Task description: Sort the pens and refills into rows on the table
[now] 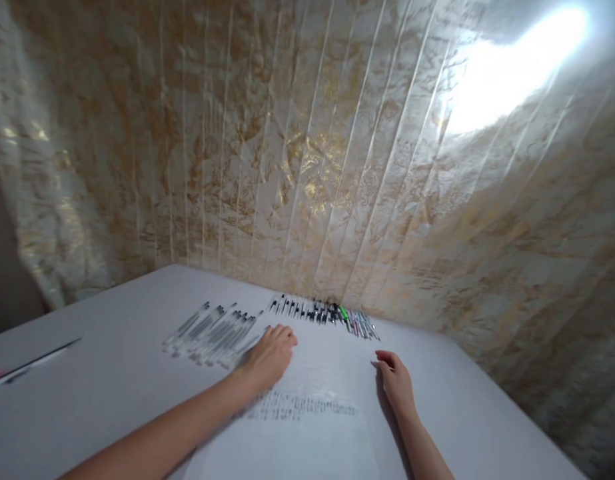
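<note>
My left hand is over the middle of the white table, its fingers curled and what they hold, if anything, hidden. Just left of it lies a row of grey pens, side by side. Farther back, a row of black pen caps or short pens stretches right to a bright green piece and several thin coloured pens. My right hand hovers at the right, thumb and index finger apart with nothing visible between them. Small dark marks or parts sit on a pale sheet below my left hand.
The white table ends at a patterned gold and silver curtain behind it. Long thin dark and white items lie at the far left, beside something pink. A bright light glares at the upper right.
</note>
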{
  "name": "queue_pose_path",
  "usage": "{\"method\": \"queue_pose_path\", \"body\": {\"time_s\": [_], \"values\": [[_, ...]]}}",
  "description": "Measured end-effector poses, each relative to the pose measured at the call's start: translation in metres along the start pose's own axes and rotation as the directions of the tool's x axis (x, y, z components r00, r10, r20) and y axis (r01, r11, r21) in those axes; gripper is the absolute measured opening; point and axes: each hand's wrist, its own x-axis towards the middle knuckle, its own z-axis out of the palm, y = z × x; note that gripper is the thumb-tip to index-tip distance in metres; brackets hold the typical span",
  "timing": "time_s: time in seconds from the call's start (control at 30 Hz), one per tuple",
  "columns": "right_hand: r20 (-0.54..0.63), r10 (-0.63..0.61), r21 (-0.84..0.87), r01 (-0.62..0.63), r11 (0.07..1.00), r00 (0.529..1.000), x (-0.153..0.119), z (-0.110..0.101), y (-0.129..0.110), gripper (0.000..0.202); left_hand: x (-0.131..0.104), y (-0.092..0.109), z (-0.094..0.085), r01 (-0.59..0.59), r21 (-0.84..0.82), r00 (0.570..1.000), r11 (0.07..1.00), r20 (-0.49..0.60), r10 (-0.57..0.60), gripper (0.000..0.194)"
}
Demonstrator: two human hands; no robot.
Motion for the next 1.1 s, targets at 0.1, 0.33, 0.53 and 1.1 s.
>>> {"method": "queue_pose_path", "body": {"time_s": [0.1, 0.33, 0.53, 1.1], "values": [[0.009, -0.022, -0.015, 0.022, 1.000, 1.000, 0.002, 0.002, -0.002, 0.029, -0.006, -0.050, -0.006, 0.107, 0.084, 0.994, 0.991, -0.039, -0.105, 0.031], [0.052, -0.038, -0.066, 0.041, 0.997, 0.998, 0.004, 0.003, 0.002, 0.031, -0.029, -0.100, -0.014, 0.164, 0.130, 0.986, 0.978, -0.030, -0.162, 0.028], [0.062, -0.054, -0.072, 0.058, 0.996, 0.997, 0.004, 0.004, 0.003, 0.031, -0.028, -0.101, -0.014, 0.233, 0.221, 0.972, 0.947, -0.073, -0.222, 0.033], [0.475, -0.227, 0.121, 0.192, 0.974, 0.850, -0.023, 0.035, -0.092, 0.042, 0.009, -0.030, -0.009, 0.052, 0.154, 0.998, 0.987, 0.010, -0.054, 0.020]]}}
